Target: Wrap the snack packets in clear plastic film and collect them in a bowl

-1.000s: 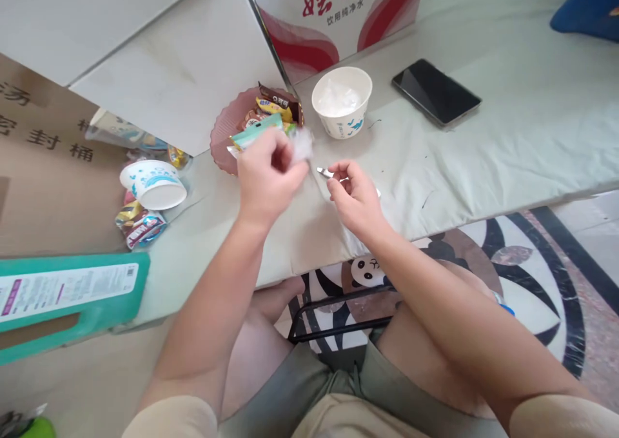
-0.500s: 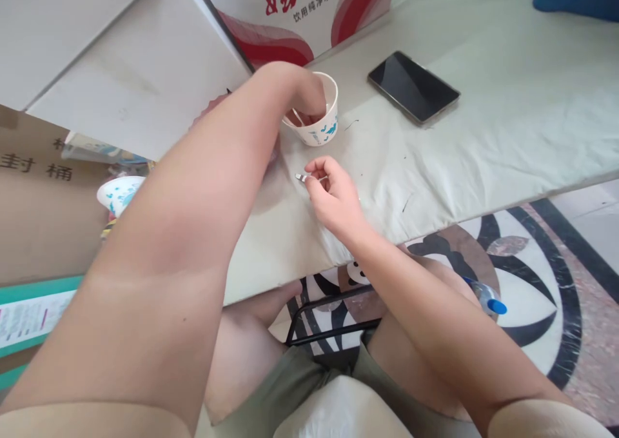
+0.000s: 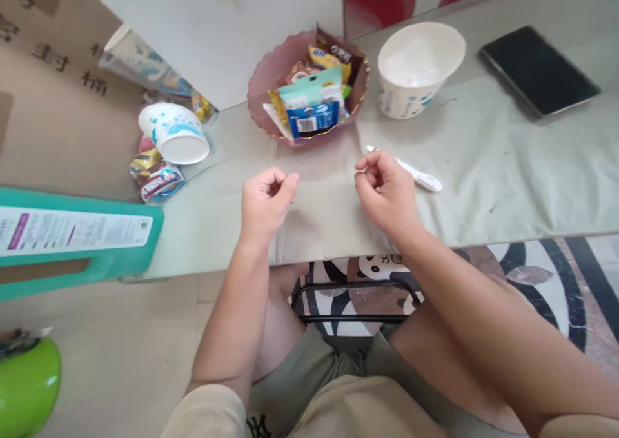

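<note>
Lying flat on the tabletop (image 3: 483,167): white plastic spoon (image 3: 418,174), slim, just behind right hand (image 3: 387,189) fingers (image 3: 370,165), curled closed; left hand (image 3: 265,199) loosely fisted, empty.

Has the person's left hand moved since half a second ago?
Yes. The left hand has drawn back from inside the white paper bowl toward the table's near edge.

We see the snack bowl (image 3: 271,96) at twelve o'clock of our hands on the table (image 3: 507,160), paper bowl (image 3: 416,70) at one, phone (image 3: 539,70) beyond at two, tipped cup (image 3: 174,135) at ten.
</note>
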